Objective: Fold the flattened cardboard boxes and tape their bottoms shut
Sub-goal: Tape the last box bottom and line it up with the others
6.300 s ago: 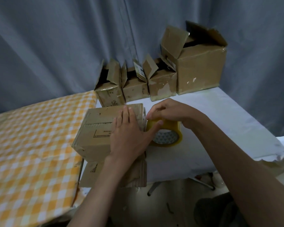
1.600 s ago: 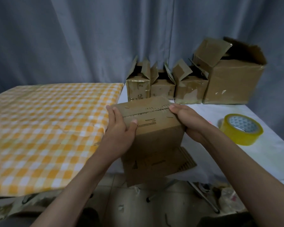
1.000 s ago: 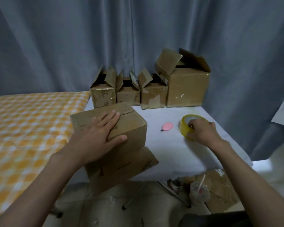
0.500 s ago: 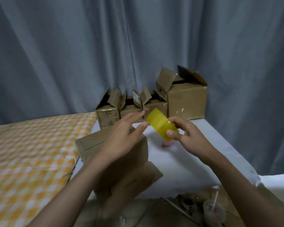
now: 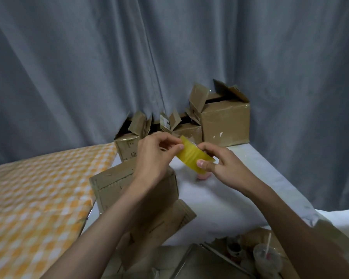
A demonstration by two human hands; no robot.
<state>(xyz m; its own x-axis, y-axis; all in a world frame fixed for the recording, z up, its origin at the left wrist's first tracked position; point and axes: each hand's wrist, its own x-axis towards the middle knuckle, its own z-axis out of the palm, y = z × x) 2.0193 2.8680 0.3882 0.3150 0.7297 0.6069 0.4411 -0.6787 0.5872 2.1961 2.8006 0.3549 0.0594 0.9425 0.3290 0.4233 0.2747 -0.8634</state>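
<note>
At the far left an orange-and-white checked cloth [image 5: 38, 198] covers a surface that runs toward the grey curtain [image 5: 89, 67] behind. Beside its right edge, at the near corner of the white table [image 5: 220, 202], stands a folded cardboard box [image 5: 117, 184] with its closed flaps facing up; more cardboard hangs below it past the table's edge, though whether that is its own lower flaps cannot be told. The left forearm crosses over this box, and the left hand [image 5: 153, 156] is raised above it, fingers curled, thumb and fingertips pinching at the upper left edge of a yellow tape roll [image 5: 191, 156]. The roll is held in the air between both hands, tilted, above the table and clear of the box. A small pink object [image 5: 203, 176] lies on the table just below the roll, partly hidden. The right hand [image 5: 226, 168] grips the roll from its right side, thumb pressed on the outer face and fingers wrapped behind it. Behind the hands, against the curtain, a row of small open boxes [image 5: 129, 143] stands with flaps up, and to their right a larger open box [image 5: 224, 119]. Below the table's near edge at the lower right, a clear plastic cup with a straw [image 5: 267, 258] sits among clutter on the floor
</note>
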